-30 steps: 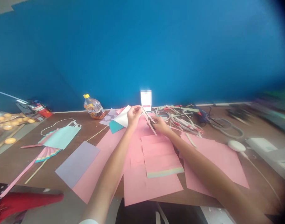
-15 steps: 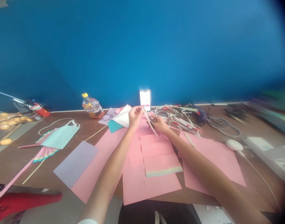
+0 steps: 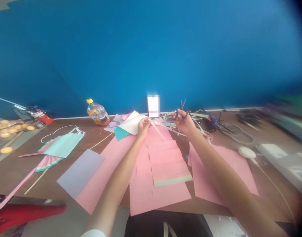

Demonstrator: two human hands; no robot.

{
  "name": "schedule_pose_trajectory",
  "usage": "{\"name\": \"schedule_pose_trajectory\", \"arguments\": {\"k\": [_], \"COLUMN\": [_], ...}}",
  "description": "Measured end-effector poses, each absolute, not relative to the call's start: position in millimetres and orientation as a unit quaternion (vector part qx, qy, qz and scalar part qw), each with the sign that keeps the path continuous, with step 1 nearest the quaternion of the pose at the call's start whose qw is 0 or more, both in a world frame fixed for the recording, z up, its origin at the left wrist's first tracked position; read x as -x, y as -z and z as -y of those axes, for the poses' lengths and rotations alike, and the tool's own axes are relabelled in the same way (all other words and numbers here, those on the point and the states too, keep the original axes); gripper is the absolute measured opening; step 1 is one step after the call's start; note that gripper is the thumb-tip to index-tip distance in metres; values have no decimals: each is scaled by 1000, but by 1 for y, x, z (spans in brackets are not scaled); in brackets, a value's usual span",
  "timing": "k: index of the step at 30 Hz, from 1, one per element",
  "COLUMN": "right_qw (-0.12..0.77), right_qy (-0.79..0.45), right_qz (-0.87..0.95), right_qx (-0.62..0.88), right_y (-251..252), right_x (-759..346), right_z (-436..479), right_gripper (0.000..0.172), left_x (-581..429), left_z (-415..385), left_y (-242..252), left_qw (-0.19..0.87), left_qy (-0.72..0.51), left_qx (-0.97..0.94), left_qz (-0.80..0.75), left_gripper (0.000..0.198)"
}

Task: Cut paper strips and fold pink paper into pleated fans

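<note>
Several pink paper sheets (image 3: 162,196) are spread on a brown table (image 3: 91,133) before a blue wall (image 3: 151,49); above the table, a narrow pale strip (image 3: 158,129) is pinched between fingertips of the left hand (image 3: 142,129), dark-handled scissors (image 3: 183,104) clasped, blades up, by the right hand (image 3: 185,123).

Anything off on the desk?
Two things: at left, a long pink strip extends past the table's near edge; beside the left hand, a white-and-teal sheet looks curled, not flat. No spill visible.
</note>
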State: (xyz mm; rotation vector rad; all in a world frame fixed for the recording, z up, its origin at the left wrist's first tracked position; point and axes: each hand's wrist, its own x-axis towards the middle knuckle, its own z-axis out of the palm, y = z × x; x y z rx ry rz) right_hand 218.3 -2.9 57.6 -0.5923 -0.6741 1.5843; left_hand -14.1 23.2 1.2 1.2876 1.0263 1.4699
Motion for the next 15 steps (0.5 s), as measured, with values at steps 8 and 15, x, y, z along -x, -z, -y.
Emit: {"name": "schedule_pose_trajectory", "arguments": {"k": [8,15], "right_qw": [653,506], "right_qy": [-643,-545], "right_qz": [268,408], "right_qx": [298,529], "right_y": [-58,-38], "right_x": [-221,-194], "right_z": [0,2], "right_gripper": [8,45], "left_x": [18,14], "left_z": [-24,-15], "left_y": [5,-3], "left_qw": [445,432], "left_qy": [-569,-562], "left_qx": [-546,-574], "left_qz": [-424,-410], "left_gripper": [29,30]}}
